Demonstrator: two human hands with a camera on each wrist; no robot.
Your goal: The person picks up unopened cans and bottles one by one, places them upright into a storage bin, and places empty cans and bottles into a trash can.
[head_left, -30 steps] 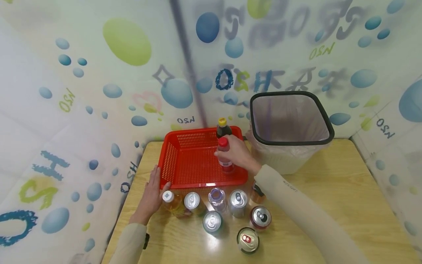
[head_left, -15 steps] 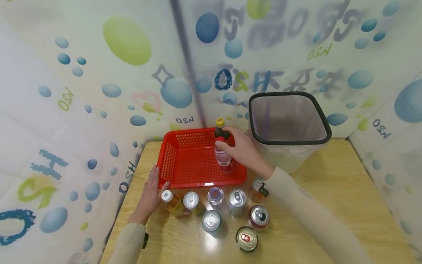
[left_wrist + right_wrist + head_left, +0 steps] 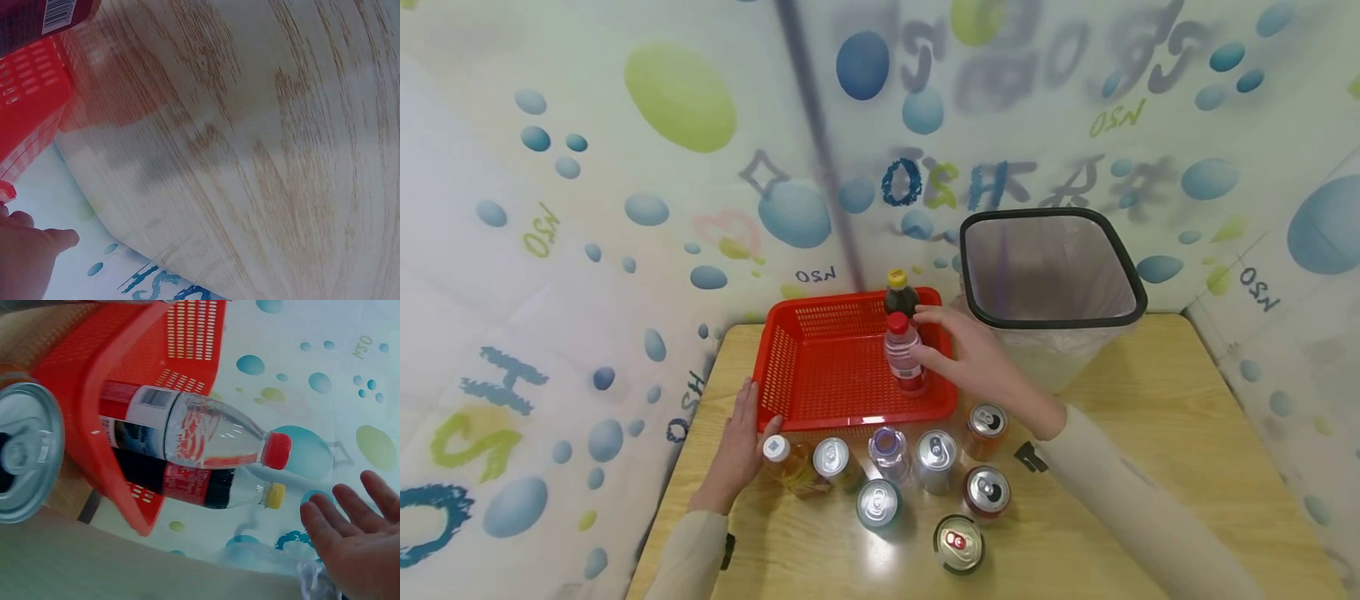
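Observation:
Inside the red plastic basket (image 3: pixel 842 367), a clear water bottle with a red cap (image 3: pixel 904 354) stands upright at the right side. Behind it is a dark cola bottle with a yellow cap (image 3: pixel 900 297). My right hand (image 3: pixel 973 350) is just right of the water bottle with its fingers spread. In the right wrist view a gap separates the right hand (image 3: pixel 356 537) from both bottles. My left hand (image 3: pixel 737 454) rests against the basket's front left corner, its fingers lying straight along the side. Only part of that hand (image 3: pixel 28 256) shows in the left wrist view.
A juice bottle with a white cap (image 3: pixel 790 467), a clear bottle with a purple rim (image 3: pixel 889 454) and several cans (image 3: pixel 880 506) stand in front of the basket. A lined bin with a black rim (image 3: pixel 1052 323) is at the back right. A patterned wall rises behind the table.
My right hand has let go of the water bottle and drawn back to the right, leaving it upright in the basket. My left hand has stayed at the basket corner.

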